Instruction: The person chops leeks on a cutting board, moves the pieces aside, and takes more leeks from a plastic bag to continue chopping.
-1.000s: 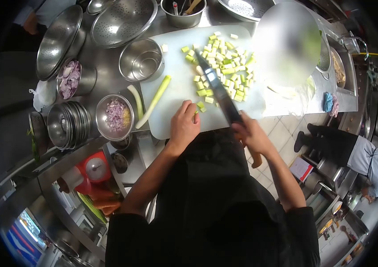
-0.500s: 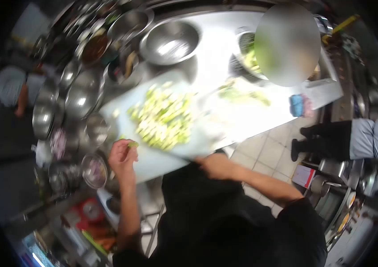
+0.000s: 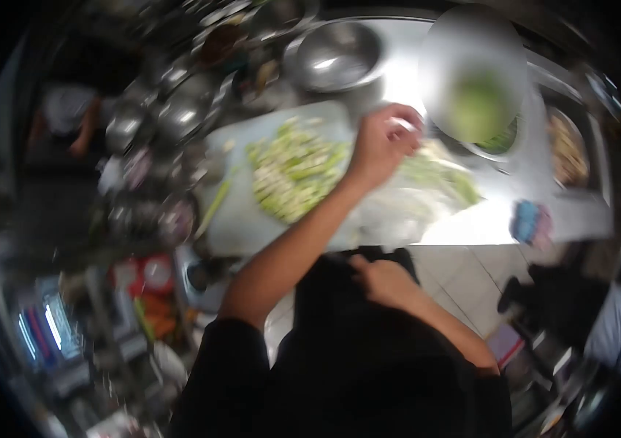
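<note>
My left hand [image 3: 387, 142] reaches across the cutting board [image 3: 234, 228] to the right, fingers curled and blurred beside a heap of leafy green trimmings [image 3: 446, 179]. Something whitish shows at its fingers; I cannot tell what it is. Chopped pale-green stalks [image 3: 292, 175] form a broad pile on the board. A long uncut green stalk [image 3: 217, 203] lies along the board's left side. My right hand [image 3: 387, 281] is closed at the counter's front edge, by my dark apron. It had a knife in it half a second ago; the blade hardly shows against the dark cloth.
Behind the board stands a large steel bowl [image 3: 340, 57]. A steel bowl with greens [image 3: 500, 142] is to the right, partly covered by a blurred patch. Blue and pink cloths [image 3: 531, 221] lie near the counter's right front. Other people stand at far left and far right.
My left hand has swung from the board's left side to the trimmings on the right. My right hand has drawn back from the board. The view has shifted; a long stalk now shows on the board.
</note>
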